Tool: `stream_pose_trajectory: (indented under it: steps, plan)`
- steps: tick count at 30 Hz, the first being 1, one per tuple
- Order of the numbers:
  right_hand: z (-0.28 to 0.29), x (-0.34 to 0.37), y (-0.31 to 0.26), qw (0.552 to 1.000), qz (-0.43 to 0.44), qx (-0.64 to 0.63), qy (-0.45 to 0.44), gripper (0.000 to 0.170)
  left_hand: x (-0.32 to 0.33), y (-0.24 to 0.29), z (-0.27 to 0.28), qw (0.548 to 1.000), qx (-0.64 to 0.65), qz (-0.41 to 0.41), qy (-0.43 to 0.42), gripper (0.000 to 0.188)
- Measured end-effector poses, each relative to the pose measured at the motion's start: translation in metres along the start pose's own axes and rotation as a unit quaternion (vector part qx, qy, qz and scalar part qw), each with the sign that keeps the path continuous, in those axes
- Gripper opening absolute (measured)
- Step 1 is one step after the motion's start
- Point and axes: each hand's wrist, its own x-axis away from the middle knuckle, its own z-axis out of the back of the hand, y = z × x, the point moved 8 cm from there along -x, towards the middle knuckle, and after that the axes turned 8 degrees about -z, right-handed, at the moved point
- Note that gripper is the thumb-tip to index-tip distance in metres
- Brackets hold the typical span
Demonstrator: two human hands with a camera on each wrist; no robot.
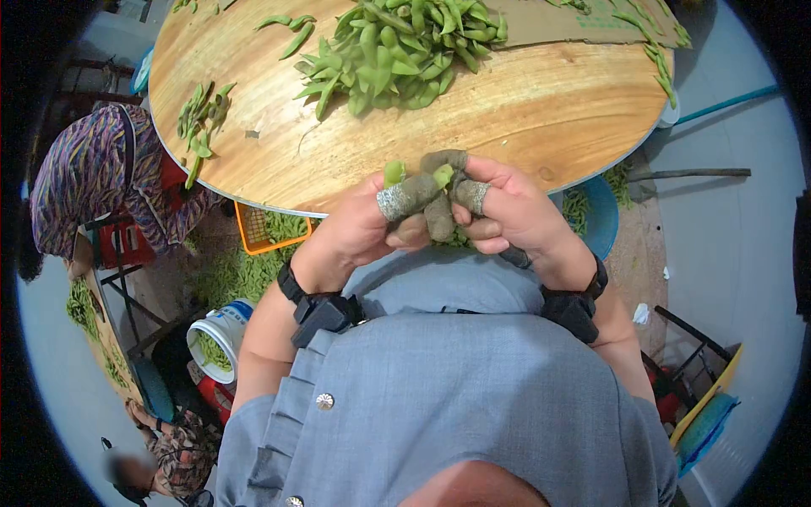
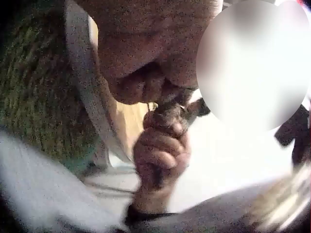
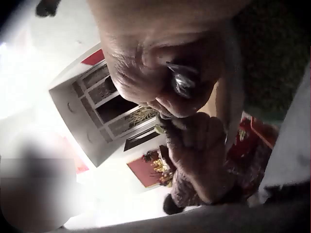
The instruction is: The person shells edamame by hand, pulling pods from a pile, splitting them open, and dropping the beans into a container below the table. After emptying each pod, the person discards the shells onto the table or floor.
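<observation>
My left hand [image 1: 359,221] and right hand [image 1: 519,211] meet just over the table's near edge. Stained knitted covers sit on several fingers of both. Curled fingers of both hands pinch a green edamame pod [image 1: 443,175], mostly hidden by the fingertips. Another green pod piece [image 1: 394,173] sticks up by the left index finger. In the right wrist view, a shiny dark piece [image 3: 183,83] shows in the curled right palm. A large heap of edamame pods [image 1: 393,59] lies on the round wooden table [image 1: 473,127] ahead.
A small pod pile [image 1: 201,118] lies at the table's left, and flat cardboard [image 1: 549,21] at the back right. Below stand an orange crate [image 1: 253,232], a white bucket [image 1: 221,338] and a blue basin [image 1: 601,220]. Two people, one in a patterned top [image 1: 84,182], are at the left.
</observation>
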Motion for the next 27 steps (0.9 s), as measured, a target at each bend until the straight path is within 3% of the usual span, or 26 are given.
stream_pose_trajectory:
  steps: [1,3,4,7,9,13,14,15,19,20,22,25,26,27]
  plan:
    - [0.000,-0.001,0.000,1.000,0.001,0.000,0.001,0.032,-0.002,0.000,-0.003,1.000,-0.001,0.000,-0.001,0.032]
    - [0.008,0.000,-0.007,0.993,0.052,0.068,0.083,0.028,-0.004,0.010,0.009,0.978,-0.167,-0.034,0.123,0.033]
    - [0.008,0.003,-0.009,0.993,0.051,0.070,0.082,0.028,-0.003,0.013,0.007,0.978,-0.167,-0.036,0.123,0.033]
    - [0.003,0.010,-0.015,0.989,0.046,0.125,0.064,0.021,0.001,0.013,0.004,0.990,-0.094,0.000,0.103,0.030]
    - [0.008,0.012,-0.021,0.990,0.077,0.095,0.071,0.017,0.001,0.008,-0.009,1.000,0.017,0.019,0.011,0.030]
    - [0.010,0.005,-0.022,0.988,0.095,0.102,0.068,0.017,-0.002,-0.001,-0.022,0.998,0.039,0.036,-0.026,0.028]
    - [0.011,0.006,-0.026,0.983,0.117,0.115,0.079,0.015,-0.003,0.013,-0.019,0.979,-0.193,-0.052,0.038,0.025]
    - [0.011,0.007,-0.029,0.978,0.138,0.128,0.089,0.014,0.000,0.033,-0.021,0.896,-0.411,-0.138,0.099,0.024]
    - [0.012,0.007,-0.027,0.981,0.140,0.104,0.090,0.012,0.009,0.039,-0.024,0.905,-0.401,-0.103,0.103,0.021]
    - [0.011,0.004,-0.022,0.988,0.128,0.050,0.073,0.011,0.010,0.038,-0.018,0.905,-0.401,-0.102,0.103,0.021]
    - [0.013,0.001,-0.017,0.992,0.117,-0.005,0.055,0.011,0.008,0.026,-0.006,0.959,-0.262,-0.074,0.080,0.020]
    - [0.018,-0.006,-0.009,0.993,0.108,0.008,0.046,0.012,0.010,0.030,-0.006,0.926,-0.347,-0.097,0.117,0.021]
    - [0.025,0.007,-0.033,0.919,0.299,0.190,0.171,0.013,0.009,0.029,-0.009,0.926,-0.347,-0.096,0.116,0.021]
    - [0.014,0.032,-0.049,0.762,0.464,0.356,0.281,0.014,0.008,0.035,-0.016,0.904,-0.390,-0.137,0.112,0.017]
